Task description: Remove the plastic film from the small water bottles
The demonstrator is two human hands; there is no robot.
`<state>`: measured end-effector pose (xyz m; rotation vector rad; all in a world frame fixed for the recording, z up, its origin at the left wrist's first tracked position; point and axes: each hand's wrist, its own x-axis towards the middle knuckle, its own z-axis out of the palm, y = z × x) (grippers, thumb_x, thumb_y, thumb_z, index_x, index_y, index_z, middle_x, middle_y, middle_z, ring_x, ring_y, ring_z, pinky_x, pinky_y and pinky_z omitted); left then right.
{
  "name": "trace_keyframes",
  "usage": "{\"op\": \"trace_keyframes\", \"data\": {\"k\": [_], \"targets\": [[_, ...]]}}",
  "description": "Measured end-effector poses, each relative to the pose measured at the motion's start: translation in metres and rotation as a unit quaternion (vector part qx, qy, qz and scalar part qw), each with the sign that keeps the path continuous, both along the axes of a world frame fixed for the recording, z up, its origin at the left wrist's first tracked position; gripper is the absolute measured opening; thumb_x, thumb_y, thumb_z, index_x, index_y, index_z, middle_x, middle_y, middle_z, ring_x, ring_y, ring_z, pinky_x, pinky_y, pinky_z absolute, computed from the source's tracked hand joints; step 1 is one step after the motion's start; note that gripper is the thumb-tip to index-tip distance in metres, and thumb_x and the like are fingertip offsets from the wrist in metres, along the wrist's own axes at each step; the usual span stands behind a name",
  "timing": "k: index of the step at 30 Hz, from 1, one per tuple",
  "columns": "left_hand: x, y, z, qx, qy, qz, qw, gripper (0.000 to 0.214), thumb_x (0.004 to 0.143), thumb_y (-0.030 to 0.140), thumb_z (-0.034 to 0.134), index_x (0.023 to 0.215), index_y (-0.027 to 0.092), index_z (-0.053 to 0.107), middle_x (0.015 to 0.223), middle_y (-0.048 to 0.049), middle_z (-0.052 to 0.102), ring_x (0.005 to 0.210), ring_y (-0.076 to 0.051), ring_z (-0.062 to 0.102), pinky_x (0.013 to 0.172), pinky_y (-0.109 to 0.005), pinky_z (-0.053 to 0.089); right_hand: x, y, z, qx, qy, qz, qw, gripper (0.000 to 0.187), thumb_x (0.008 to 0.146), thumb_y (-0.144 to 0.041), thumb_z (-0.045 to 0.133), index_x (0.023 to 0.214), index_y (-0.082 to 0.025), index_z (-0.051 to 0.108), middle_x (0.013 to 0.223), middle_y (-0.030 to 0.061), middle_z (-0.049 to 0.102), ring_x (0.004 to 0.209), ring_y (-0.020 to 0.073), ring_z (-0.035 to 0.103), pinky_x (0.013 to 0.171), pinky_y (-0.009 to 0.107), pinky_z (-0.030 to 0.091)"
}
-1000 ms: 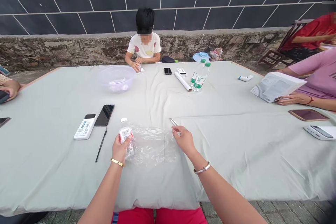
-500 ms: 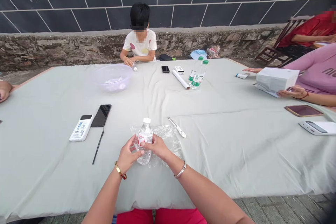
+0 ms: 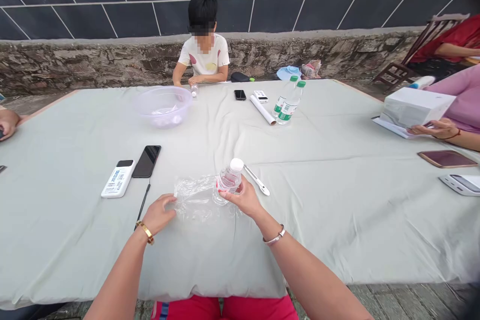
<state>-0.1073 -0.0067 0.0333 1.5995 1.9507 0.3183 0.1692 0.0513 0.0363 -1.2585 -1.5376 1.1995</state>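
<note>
A small clear water bottle (image 3: 228, 185) with a white cap and a red-and-white label is in my right hand (image 3: 245, 197). It tilts to the right over a crumpled sheet of clear plastic film (image 3: 195, 197). With my left hand (image 3: 161, 212) I pinch the film's left edge; the exact grip of the fingertips is partly hidden. Just beyond my right hand lies a white utility knife (image 3: 257, 180) on the cloth-covered table (image 3: 318, 200).
Left of me lie a black phone (image 3: 147, 161) and a white power bank (image 3: 118, 178). Farther back are a purple basin (image 3: 165, 105), a paper roll (image 3: 263, 111) and two green-capped bottles (image 3: 290, 105). A person sits opposite; another at right holds a white box (image 3: 416, 105).
My left hand has left the bottle and moved left, drawing the film with it. My right hand has shifted the bottle right and tilted it. The person at right has lifted a small tube.
</note>
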Motion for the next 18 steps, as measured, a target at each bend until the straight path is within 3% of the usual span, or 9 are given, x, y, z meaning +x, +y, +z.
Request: {"op": "trace_keyframes", "data": {"k": [2, 4, 6, 8, 10, 12, 15, 18], "targets": [[0.003, 0.000, 0.007, 0.000, -0.009, 0.023, 1.000, 0.046, 0.078, 0.037, 0.049, 0.120, 0.018, 0.057, 0.143, -0.0098, 0.044, 0.128, -0.024, 0.045, 0.096, -0.033, 0.043, 0.002, 0.000, -0.002, 0.005, -0.019, -0.001, 1.000, 0.053, 0.061, -0.036, 0.076, 0.107, -0.019, 0.055, 0.101, 0.0057, 0.066, 0.094, 0.0217, 0.062, 0.081, 0.037, 0.049], [0.014, 0.004, 0.011, 0.034, 0.043, 0.038, 0.998, 0.068, 0.076, 0.052, 0.052, 0.133, 0.017, 0.045, 0.150, -0.0140, 0.031, 0.136, -0.028, 0.033, 0.099, -0.038, 0.040, 0.002, -0.002, -0.004, 0.007, -0.033, 0.008, 0.999, 0.054, 0.061, -0.035, 0.076, 0.108, -0.019, 0.055, 0.101, 0.0056, 0.066, 0.094, 0.0216, 0.062, 0.081, 0.037, 0.049], [0.027, 0.011, 0.011, 0.034, 0.124, 0.003, 0.992, 0.082, 0.070, 0.053, 0.061, 0.139, 0.018, 0.036, 0.148, -0.0169, 0.033, 0.134, -0.033, 0.032, 0.098, -0.043, 0.038, 0.003, -0.004, -0.005, 0.008, -0.032, 0.019, 0.999, 0.054, 0.062, -0.037, 0.076, 0.108, -0.019, 0.055, 0.101, 0.0056, 0.066, 0.095, 0.0218, 0.062, 0.081, 0.037, 0.049], [0.035, 0.019, 0.008, -0.017, 0.189, -0.058, 0.980, 0.066, 0.073, 0.040, 0.061, 0.133, 0.020, 0.044, 0.131, -0.0159, 0.053, 0.122, -0.033, 0.046, 0.093, -0.044, 0.039, 0.005, -0.003, -0.005, 0.012, -0.019, 0.029, 0.999, 0.054, 0.062, -0.038, 0.076, 0.107, -0.018, 0.055, 0.100, 0.0058, 0.067, 0.094, 0.0221, 0.062, 0.080, 0.037, 0.050], [0.034, 0.021, 0.006, -0.066, 0.219, -0.094, 0.969, 0.033, 0.081, 0.028, 0.049, 0.111, 0.020, 0.061, 0.105, -0.0126, 0.065, 0.103, -0.029, 0.058, 0.085, -0.042, 0.042, 0.010, 0.001, -0.004, 0.021, -0.004, 0.025, 0.999, 0.054, 0.062, -0.039, 0.076, 0.107, -0.018, 0.055, 0.100, 0.0058, 0.067, 0.094, 0.0221, 0.063, 0.080, 0.037, 0.050], [0.026, 0.017, 0.006, -0.076, 0.231, -0.105, 0.964, 0.025, 0.083, 0.021, 0.041, 0.090, 0.019, 0.065, 0.099, -0.0125, 0.065, 0.097, -0.028, 0.060, 0.079, -0.038, 0.042, 0.015, 0.008, -0.004, 0.035, -0.003, -0.008, 0.999, 0.053, 0.062, -0.039, 0.075, 0.107, -0.019, 0.055, 0.100, 0.0057, 0.067, 0.094, 0.0219, 0.063, 0.081, 0.037, 0.050], [0.013, 0.002, 0.013, -0.070, 0.245, -0.120, 0.960, 0.021, 0.081, 0.018, 0.041, 0.079, 0.018, 0.062, 0.109, -0.0151, 0.061, 0.101, -0.029, 0.057, 0.074, -0.034, 0.041, 0.019, 0.022, -0.008, 0.049, -0.037, -0.088, 0.994, 0.055, 0.062, -0.040, 0.075, 0.109, -0.021, 0.055, 0.103, 0.0056, 0.067, 0.096, 0.0228, 0.062, 0.083, 0.039, 0.050], [0.010, -0.016, 0.025, -0.117, 0.198, -0.169, 0.959, 0.018, 0.080, 0.017, 0.039, 0.073, 0.019, 0.056, 0.089, -0.0104, 0.064, 0.082, -0.024, 0.060, 0.066, -0.031, 0.039, 0.017, 0.037, -0.016, 0.055, -0.078, -0.137, 0.986, 0.062, 0.061, -0.041, 0.075, 0.115, -0.022, 0.052, 0.108, 0.0057, 0.066, 0.099, 0.0234, 0.062, 0.085, 0.041, 0.050]]}}
